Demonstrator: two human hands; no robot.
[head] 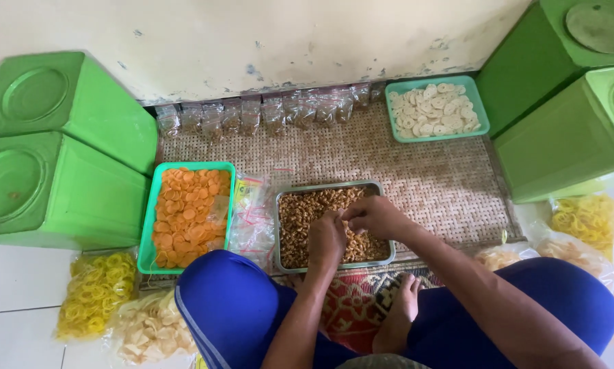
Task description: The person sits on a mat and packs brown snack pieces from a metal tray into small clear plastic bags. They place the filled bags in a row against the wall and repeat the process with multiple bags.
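Head view: both hands meet over the rectangular metal tray of brown fried snacks (pixel 300 219) on the woven mat (pixel 430 174).
Left hand (pixel 326 239) and right hand (pixel 374 215) are curled, fingers pinched together on something too small to identify; best kept low above the tray.

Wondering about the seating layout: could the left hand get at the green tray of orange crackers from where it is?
Probably yes. The left hand is over the metal tray; the orange crackers' tray sits close to its left, with only flat plastic bags between.
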